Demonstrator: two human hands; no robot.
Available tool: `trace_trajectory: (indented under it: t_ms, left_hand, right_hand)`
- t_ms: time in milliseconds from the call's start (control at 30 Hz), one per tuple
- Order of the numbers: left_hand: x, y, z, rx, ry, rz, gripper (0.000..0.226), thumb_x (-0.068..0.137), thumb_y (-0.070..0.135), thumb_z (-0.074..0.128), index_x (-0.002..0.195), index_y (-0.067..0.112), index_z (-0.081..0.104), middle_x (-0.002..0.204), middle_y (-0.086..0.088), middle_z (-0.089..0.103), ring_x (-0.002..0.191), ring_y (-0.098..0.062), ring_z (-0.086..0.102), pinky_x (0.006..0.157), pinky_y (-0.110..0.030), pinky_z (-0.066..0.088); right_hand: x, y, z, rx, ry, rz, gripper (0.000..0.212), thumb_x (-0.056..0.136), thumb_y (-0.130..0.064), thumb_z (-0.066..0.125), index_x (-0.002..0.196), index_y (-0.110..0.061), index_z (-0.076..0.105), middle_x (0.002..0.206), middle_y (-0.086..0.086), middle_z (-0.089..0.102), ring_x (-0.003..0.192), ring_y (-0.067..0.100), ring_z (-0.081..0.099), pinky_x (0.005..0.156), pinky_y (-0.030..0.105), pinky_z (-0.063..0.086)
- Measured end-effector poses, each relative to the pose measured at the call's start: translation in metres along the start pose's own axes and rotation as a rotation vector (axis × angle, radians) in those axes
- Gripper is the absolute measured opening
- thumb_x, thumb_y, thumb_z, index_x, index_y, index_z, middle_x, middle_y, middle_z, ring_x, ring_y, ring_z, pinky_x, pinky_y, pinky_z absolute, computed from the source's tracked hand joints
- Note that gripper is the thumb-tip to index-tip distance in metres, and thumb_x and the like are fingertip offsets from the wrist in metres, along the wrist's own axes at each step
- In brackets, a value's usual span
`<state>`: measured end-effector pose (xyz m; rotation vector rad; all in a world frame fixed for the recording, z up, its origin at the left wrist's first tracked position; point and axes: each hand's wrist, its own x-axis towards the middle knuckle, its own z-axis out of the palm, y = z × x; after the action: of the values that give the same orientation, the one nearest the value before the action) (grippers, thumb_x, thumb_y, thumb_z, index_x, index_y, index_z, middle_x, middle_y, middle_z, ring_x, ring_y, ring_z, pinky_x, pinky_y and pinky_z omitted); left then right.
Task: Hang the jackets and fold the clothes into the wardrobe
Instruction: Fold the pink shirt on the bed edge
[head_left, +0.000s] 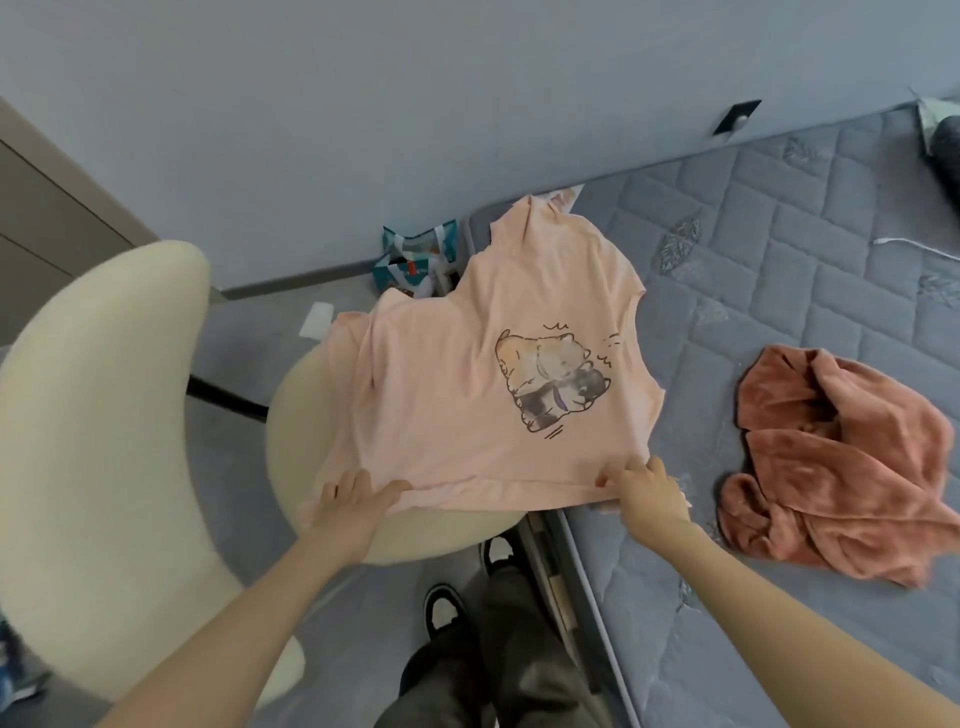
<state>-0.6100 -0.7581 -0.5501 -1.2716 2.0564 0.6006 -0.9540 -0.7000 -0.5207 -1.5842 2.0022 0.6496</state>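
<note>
A pale pink T-shirt (467, 374) with a cartoon animal print is stretched out in front of me, above the chair seat and the mattress edge. My left hand (353, 499) pinches its hem at the left corner. My right hand (641, 486) pinches the hem at the right corner. The shirt's far end reaches over the corner of the mattress. A crumpled rust-coloured fleece garment (836, 467) lies on the mattress to the right of the shirt.
A cream padded chair (104, 441) stands at the left, its seat under the shirt. The grey quilted mattress (779, 249) fills the right side. A teal bag (415, 260) sits on the floor by the wall. A wardrobe panel (41, 208) shows at far left. My legs and shoes are below.
</note>
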Motion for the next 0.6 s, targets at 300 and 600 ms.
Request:
trace_trajectory:
  t_ms: [300,600]
  left_hand:
    - [0.022,0.012,0.046,0.014,-0.293,-0.125,0.076,0.091,0.025,0.050,0.150,0.037,0.003,0.147,-0.014,0.014,0.135,-0.032,0.018,0.108,-0.041,0.021]
    - [0.081,0.142,0.012,-0.358,-0.006,0.139,0.077,0.081,0.017,0.056,0.148,0.032,0.021,0.138,-0.004,0.030,0.126,-0.024,0.029,0.102,-0.034,0.034]
  right_hand:
    - [0.002,0.010,0.062,0.541,-0.072,0.127,0.030,0.090,-0.011,0.051,0.117,-0.018,0.062,0.117,0.004,0.063,0.108,0.023,0.057,0.088,0.034,0.048]
    - [0.059,0.071,0.074,1.071,0.091,0.533,0.033,0.095,-0.010,0.045,0.123,-0.011,0.061,0.122,0.012,0.062,0.097,0.027,0.056,0.078,0.032,0.044]
